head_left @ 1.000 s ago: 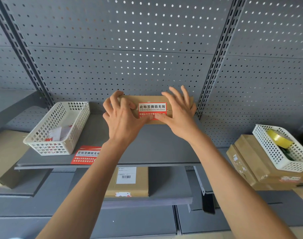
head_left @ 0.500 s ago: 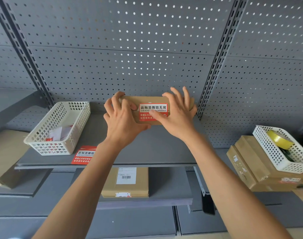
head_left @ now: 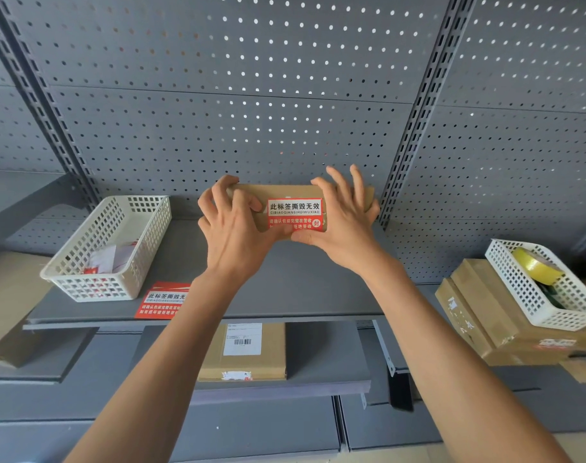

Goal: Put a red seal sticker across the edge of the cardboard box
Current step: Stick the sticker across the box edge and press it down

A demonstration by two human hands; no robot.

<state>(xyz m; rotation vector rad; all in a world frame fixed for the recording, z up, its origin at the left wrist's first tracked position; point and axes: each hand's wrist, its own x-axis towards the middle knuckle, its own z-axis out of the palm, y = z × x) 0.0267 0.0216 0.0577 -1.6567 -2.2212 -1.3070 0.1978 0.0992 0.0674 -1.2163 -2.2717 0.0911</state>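
A flat brown cardboard box (head_left: 278, 192) rests at the back of the grey shelf (head_left: 301, 289), against the pegboard. A red and white seal sticker (head_left: 295, 213) is stuck across its front edge, folded from the top face down onto the front side. My left hand (head_left: 233, 228) grips the box's left end, its thumb lying along the bottom edge under the sticker. My right hand (head_left: 341, 220) holds the right end, thumb meeting the left thumb beneath the sticker, fingers spread over the top.
A white mesh basket (head_left: 108, 248) with sticker scraps stands at the shelf's left. A spare red seal sticker (head_left: 163, 300) lies at the front edge. A labelled box (head_left: 243, 350) sits on the lower shelf. At right, another basket (head_left: 545, 282) with yellow tape (head_left: 535, 265) tops stacked boxes (head_left: 495, 325).
My right thumb has slid along the sticker's lower part down to the box's bottom edge, uncovering the red half. Both hands stay on the box.
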